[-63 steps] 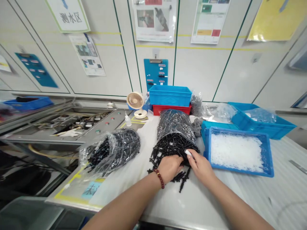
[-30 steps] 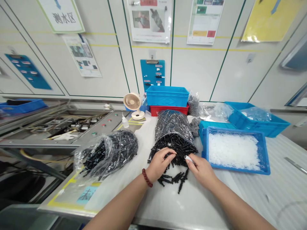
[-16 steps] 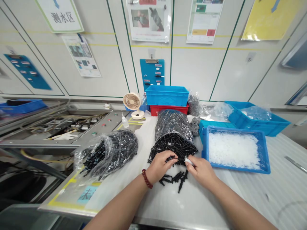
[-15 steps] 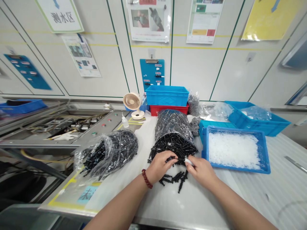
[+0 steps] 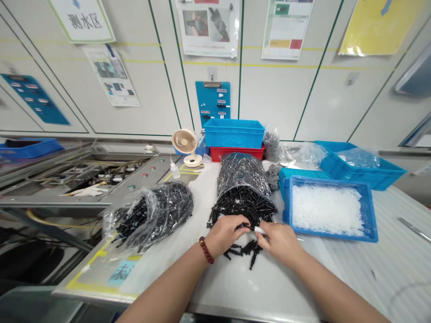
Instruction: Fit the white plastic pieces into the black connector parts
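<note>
In front of the open bag (image 5: 241,168) of small black rod-like parts, my left hand (image 5: 225,234) is closed in a pinch on one slim black part (image 5: 251,227). My right hand (image 5: 281,241) grips a short white cylindrical piece (image 5: 259,230), held in line with the part's right end. Fingers hide where the two meet, so I cannot tell whether they are joined. A thin light tip (image 5: 300,239) shows just beyond my right hand. Black parts (image 5: 247,202) spill from the bag's mouth, and several loose black parts (image 5: 253,259) lie below my hands.
Right of my hands sits a blue tray (image 5: 374,215) of small translucent white rings. At left lies another clear bag (image 5: 168,206) of black parts. Behind stand a blue bin (image 5: 234,134) on a red bin (image 5: 235,154), a fan (image 5: 185,142) and a squeeze bottle (image 5: 174,170).
My right hand has turned and moved slightly left, bringing the white piece level with the black part. My left hand stays nearly still, holding that part.
</note>
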Action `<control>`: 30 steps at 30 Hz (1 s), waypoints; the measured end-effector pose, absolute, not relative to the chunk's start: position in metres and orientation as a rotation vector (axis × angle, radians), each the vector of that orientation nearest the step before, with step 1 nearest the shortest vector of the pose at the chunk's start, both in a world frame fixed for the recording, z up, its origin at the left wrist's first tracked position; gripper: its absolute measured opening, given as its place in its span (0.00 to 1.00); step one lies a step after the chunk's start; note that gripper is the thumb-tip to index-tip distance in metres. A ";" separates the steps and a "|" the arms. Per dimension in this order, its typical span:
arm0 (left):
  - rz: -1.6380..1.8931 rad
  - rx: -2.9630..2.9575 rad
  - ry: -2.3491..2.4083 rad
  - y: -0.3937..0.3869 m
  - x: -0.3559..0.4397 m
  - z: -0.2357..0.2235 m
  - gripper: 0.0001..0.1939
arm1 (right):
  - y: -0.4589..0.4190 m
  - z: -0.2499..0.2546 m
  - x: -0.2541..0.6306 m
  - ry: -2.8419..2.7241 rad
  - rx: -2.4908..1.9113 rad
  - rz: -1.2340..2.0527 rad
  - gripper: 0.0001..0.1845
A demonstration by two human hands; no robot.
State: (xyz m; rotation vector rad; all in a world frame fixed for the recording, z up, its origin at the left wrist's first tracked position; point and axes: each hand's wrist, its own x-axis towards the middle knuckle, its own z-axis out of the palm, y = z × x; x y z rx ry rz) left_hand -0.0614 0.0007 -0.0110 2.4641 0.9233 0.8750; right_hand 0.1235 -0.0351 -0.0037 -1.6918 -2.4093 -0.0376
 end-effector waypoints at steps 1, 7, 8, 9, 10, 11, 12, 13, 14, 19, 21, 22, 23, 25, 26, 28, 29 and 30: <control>0.857 2.466 0.923 0.001 -0.061 -0.012 0.03 | -0.036 -0.004 0.122 -2.418 -1.685 -0.038 0.10; 0.780 2.430 0.941 0.001 -0.059 -0.012 0.03 | -0.036 -0.003 0.119 -2.439 -1.709 -0.014 0.11; 0.775 2.412 0.935 0.001 -0.059 -0.012 0.04 | -0.036 -0.003 0.120 -2.441 -1.715 -0.009 0.11; 0.771 2.392 0.926 0.001 -0.059 -0.011 0.04 | -0.035 -0.003 0.121 -2.440 -1.721 -0.004 0.12; 0.774 2.375 0.913 0.001 -0.060 -0.011 0.05 | -0.035 -0.003 0.121 -2.437 -1.726 0.004 0.13; 0.784 2.365 0.900 0.001 -0.060 -0.012 0.06 | -0.035 -0.003 0.122 -2.432 -1.727 0.013 0.13; 0.798 2.364 0.885 0.002 -0.061 -0.012 0.07 | -0.035 -0.003 0.122 -2.428 -1.723 0.025 0.13; 0.812 2.371 0.873 0.003 -0.061 -0.013 0.08 | -0.035 -0.002 0.122 -2.425 -1.716 0.037 0.13; 0.827 2.384 0.861 0.003 -0.061 -0.014 0.09 | -0.035 -0.002 0.122 -2.423 -1.709 0.049 0.12; 0.842 2.420 0.822 0.005 -0.062 -0.014 0.09 | -0.035 -0.002 0.122 -2.430 -1.688 0.074 0.10; 0.839 2.416 0.825 0.005 -0.062 -0.013 0.08 | -0.035 -0.003 0.122 -2.430 -1.688 0.072 0.10; 0.834 2.414 0.828 0.005 -0.062 -0.013 0.08 | -0.035 -0.003 0.123 -2.431 -1.687 0.070 0.10; 0.828 2.413 0.832 0.005 -0.062 -0.012 0.08 | -0.035 -0.003 0.123 -2.432 -1.685 0.069 0.10; 0.820 2.410 0.836 0.005 -0.062 -0.012 0.08 | -0.035 -0.003 0.123 -2.440 -1.682 0.073 0.10; 0.819 2.408 0.837 0.004 -0.062 -0.011 0.08 | -0.035 -0.002 0.123 -2.443 -1.682 0.074 0.10; 0.818 2.397 0.840 0.004 -0.062 -0.011 0.07 | -0.035 -0.001 0.122 -2.442 -1.692 0.078 0.10; 0.815 2.392 0.839 0.004 -0.061 -0.010 0.07 | -0.036 -0.001 0.122 -2.438 -1.699 0.080 0.10; 0.812 2.388 0.839 0.003 -0.061 -0.010 0.07 | -0.036 -0.001 0.122 -2.431 -1.705 0.082 0.10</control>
